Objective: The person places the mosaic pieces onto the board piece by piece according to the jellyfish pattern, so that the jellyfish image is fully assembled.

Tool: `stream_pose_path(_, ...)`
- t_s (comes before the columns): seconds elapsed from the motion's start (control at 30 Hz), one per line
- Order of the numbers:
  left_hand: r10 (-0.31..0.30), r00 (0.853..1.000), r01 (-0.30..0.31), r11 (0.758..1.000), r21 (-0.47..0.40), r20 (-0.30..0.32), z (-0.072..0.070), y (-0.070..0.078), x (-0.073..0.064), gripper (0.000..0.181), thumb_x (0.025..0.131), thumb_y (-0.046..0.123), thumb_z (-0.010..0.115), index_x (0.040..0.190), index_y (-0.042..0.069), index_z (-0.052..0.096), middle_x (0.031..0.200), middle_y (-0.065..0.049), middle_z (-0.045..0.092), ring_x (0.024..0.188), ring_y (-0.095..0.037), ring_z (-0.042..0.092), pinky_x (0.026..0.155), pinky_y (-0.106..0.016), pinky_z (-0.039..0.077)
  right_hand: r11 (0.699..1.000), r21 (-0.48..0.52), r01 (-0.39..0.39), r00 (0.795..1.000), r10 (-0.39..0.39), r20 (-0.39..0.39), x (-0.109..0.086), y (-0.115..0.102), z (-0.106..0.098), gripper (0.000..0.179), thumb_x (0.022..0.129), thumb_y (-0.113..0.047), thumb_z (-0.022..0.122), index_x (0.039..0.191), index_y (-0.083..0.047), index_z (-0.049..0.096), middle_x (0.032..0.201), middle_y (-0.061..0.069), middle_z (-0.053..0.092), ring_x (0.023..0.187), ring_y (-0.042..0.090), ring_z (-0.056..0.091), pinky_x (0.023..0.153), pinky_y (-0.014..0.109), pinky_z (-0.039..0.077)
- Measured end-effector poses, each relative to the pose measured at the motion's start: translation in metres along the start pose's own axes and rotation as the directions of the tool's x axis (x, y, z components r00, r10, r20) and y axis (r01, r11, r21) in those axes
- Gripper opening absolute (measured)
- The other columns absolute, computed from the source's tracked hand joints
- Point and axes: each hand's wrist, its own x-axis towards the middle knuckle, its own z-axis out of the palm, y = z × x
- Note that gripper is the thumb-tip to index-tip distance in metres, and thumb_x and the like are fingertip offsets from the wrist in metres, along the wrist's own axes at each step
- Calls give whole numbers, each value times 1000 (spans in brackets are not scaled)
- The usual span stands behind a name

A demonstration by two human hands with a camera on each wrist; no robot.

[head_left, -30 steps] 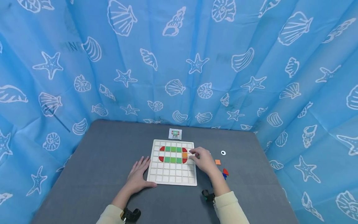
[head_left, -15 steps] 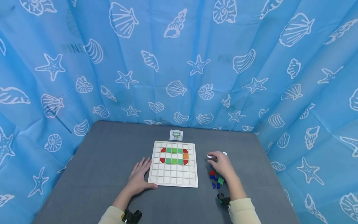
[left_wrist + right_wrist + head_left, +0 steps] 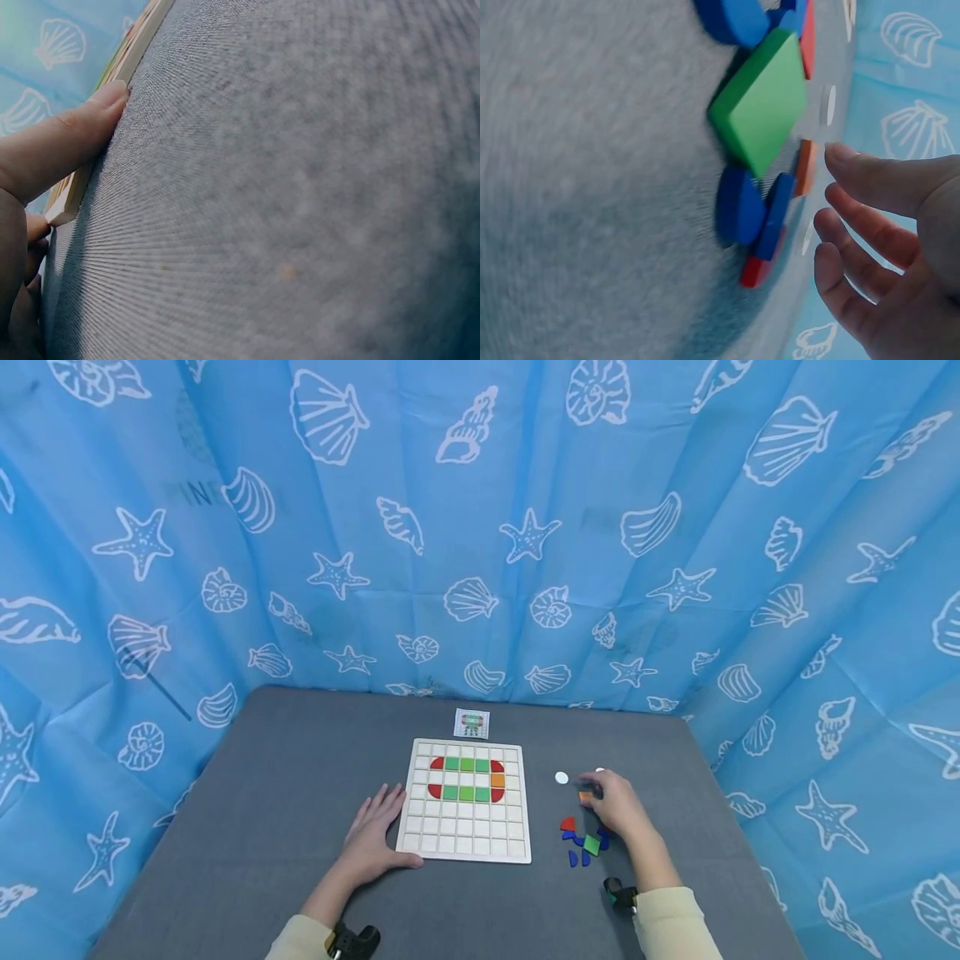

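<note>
My left hand [image 3: 373, 833] rests against the left front corner of a white grid board [image 3: 463, 843], fingers spread along its side. Its thumb [image 3: 82, 124] lies at the board's front edge in the left wrist view. On the board, red, green and orange tiles form a ring. To the right, my right hand [image 3: 618, 802] is over an orange square tile [image 3: 584, 797], partly covering it. The right wrist view shows that hand's thumb and fingers apart, close to the orange tile [image 3: 805, 168], with nothing seen between them.
A white disc [image 3: 562, 777] lies left of the right hand; another is mostly hidden behind it. Nearer lie a red piece [image 3: 567, 823], a green diamond-turned tile [image 3: 592, 844] and several blue pieces [image 3: 573, 858]. A small picture card [image 3: 472, 723] lies beyond the board. A shell-patterned curtain surrounds the table.
My right hand has moved right, from the board's orange tile past the white disc to the loose orange tile. My left hand has stayed at the board's corner.
</note>
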Motion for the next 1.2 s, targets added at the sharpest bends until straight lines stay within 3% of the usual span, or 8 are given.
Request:
stream_pose_path(0.27,-3,1000,3,1000,-2,3,0,1,-1,131,58,75,83,160,13,29,168,-7,25,157,-32,10,126,-54,7,999,42,-8,999,7,32,2,9,5,21,88,-2,76,109,-2,75,104,12,66,88,23,60,81,45,55)
stream_pose_path(0.67,-4,1000,4,1000,-4,5,-1,1,-1,130,59,74,83,161,14,29,168,-7,24,158,-32,9,126,-55,7,999,-31,8,1000,-7,14,3,5,4,25,89,-15,78,111,-6,76,95,6,66,75,16,54,65,34,49)
stream_pose_path(1.03,0,1000,0,1000,5,-5,0,0,-1,130,58,76,81,161,15,29,168,-6,25,158,-31,9,126,-54,8,996,-53,68,996,-71,-59,-6,-32,-3,23,89,-20,78,112,-13,77,112,8,69,85,19,60,78,45,56)
stream_pose_path(1.2,1,1000,-1,1000,2,-10,0,0,-1,131,58,76,82,160,15,30,167,-7,26,157,-32,10,126,-55,9,993,-42,107,991,-110,-80,-6,-49,-6,24,89,-20,79,112,-13,77,110,6,69,85,18,60,75,42,56)
